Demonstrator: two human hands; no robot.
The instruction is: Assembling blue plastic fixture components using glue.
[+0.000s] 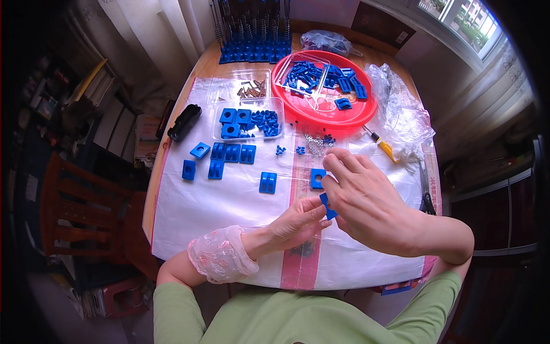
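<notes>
In front of me, the thumb and fingers of my left hand (301, 221) pinch a small blue plastic block (327, 206). Over that block bends my right hand (369, 198), its fingers curled together. What they hold, if anything, is hidden behind the knuckles. Just beyond the hands lies another blue block with a round hole (317, 179). A grooved blue block (267, 182) rests farther left. Past the right fingers are a pile of small white nuts (315, 145) and small clusters of blue bits (300, 150).
A clear box (248, 136) holds blue blocks and bits; several finished-looking blocks (232, 153) lie left of my hands. Behind are a tray of brass-coloured pins (252, 90), a red basin (355, 117) of blue parts, a rack of springs (255, 51), a yellow-handled screwdriver (387, 150) and crumpled plastic (401, 109).
</notes>
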